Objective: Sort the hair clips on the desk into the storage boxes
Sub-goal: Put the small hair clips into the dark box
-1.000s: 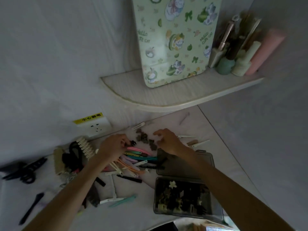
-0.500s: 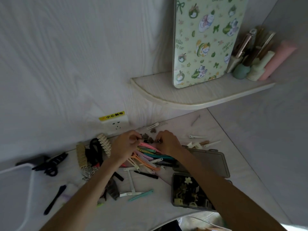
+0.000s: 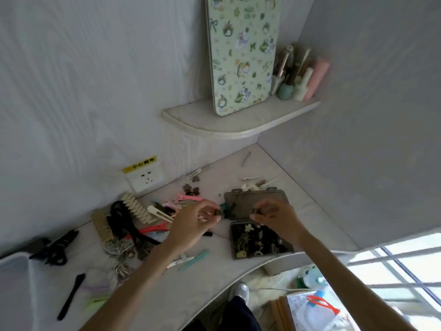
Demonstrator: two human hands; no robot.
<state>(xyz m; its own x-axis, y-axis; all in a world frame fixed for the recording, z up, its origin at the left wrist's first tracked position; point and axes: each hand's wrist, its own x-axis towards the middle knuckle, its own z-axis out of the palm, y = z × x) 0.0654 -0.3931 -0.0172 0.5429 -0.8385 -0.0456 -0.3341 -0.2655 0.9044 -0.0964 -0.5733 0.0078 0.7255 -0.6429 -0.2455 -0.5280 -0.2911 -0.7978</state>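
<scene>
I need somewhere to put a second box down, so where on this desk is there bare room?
The far corner of the desk, beyond the open storage box and under the shelf, is nearly bare, with one thin clip. A smaller patch lies at the front edge by the black spatula. It is crowded with the clip pile between the wall socket and the left hand.

Clips (image 3: 167, 211) crowd left; desk (image 3: 241, 168) behind open.
</scene>
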